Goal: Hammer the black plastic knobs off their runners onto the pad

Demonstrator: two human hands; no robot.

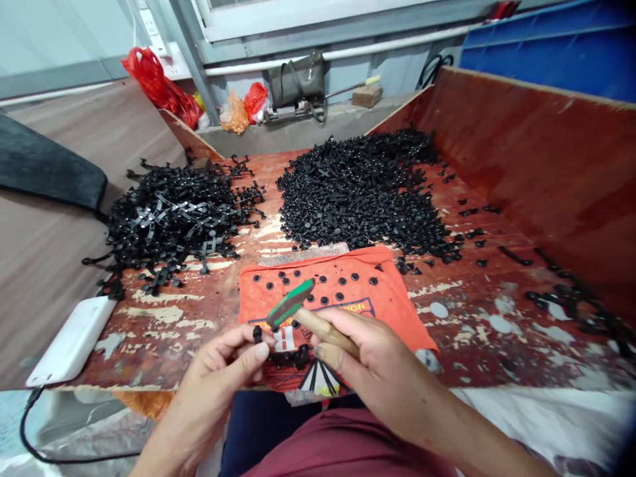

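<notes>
My right hand point(365, 354) is wrapped round the wooden handle of a small hammer point(291, 301) with a green-edged head. The hammer head is tilted just above and right of my left fingertips. Between thumb and fingers, my left hand point(228, 361) pinches a small black plastic part point(257, 333). More black pieces point(301, 356) show beside those fingers; whether they are joined to the pinched part I cannot tell. Under both hands lies an orange printed cloth point(402, 318), with several black round-based studs point(340, 297) standing on it in loose rows.
A large heap of small black parts point(358, 192) sits at the back centre. Linked black assemblies point(173, 218) are piled at the left. A white power bank point(72, 341) with a cable lies at the left front edge. A wooden board point(536, 146) walls the right side.
</notes>
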